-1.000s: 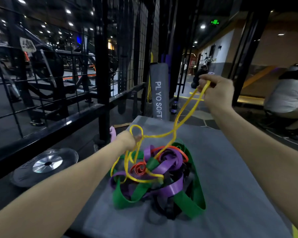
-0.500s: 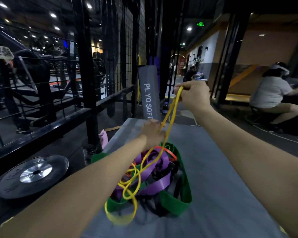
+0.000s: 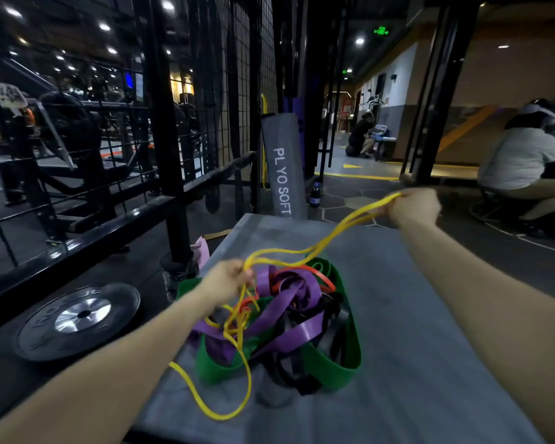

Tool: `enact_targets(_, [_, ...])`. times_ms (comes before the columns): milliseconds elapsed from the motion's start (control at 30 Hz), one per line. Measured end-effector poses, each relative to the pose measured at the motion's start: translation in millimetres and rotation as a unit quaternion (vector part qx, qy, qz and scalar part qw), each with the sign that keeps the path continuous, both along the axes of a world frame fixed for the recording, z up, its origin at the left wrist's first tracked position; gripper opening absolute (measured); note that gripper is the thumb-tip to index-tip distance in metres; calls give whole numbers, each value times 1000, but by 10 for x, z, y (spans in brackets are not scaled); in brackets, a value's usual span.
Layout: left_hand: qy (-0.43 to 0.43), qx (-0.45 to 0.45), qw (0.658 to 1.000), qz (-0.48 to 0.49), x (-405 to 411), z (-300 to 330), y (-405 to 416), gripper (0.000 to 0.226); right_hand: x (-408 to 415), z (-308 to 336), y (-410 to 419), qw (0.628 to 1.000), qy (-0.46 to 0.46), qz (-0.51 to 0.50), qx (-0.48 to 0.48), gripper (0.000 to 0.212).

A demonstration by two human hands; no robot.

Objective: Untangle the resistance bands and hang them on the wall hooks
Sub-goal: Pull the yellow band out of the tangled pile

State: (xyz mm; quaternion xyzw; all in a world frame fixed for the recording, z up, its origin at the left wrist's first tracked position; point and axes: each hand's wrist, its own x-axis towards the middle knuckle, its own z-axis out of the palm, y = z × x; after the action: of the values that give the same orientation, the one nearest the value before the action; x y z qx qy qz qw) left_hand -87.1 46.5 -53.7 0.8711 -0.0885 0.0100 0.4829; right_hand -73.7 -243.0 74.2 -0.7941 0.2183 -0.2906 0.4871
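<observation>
Above the grey pad [image 3: 414,315] — yellow band [image 3: 343,224] between left hand [image 3: 228,278] and right hand [image 3: 414,206].

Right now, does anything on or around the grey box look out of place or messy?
Yes. The resistance bands lie in a knotted heap of purple, green, orange and black on the grey box. A loop of the yellow band, held by the left hand and right hand, droops over the box's near edge.

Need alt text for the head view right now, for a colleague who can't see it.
Both hands hold a thin yellow band: the right hand pulls one end up and away, the left hand pinches it above a tangle of bands on a grey padded box.
</observation>
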Motion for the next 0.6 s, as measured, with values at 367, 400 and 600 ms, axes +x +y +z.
enact_targets(367, [0,-247,969,12,80,1366,-114,16,-129,-357,912,806,159,388,-417,54])
enact_targets(400, [-1,-240,971,19,83,1407,-114,16,-121,-342,943,818,156,388,-396,55])
enact_targets(600, [-5,-235,970,54,65,1718,-217,16,-135,-352,1195,831,45,554,1,33])
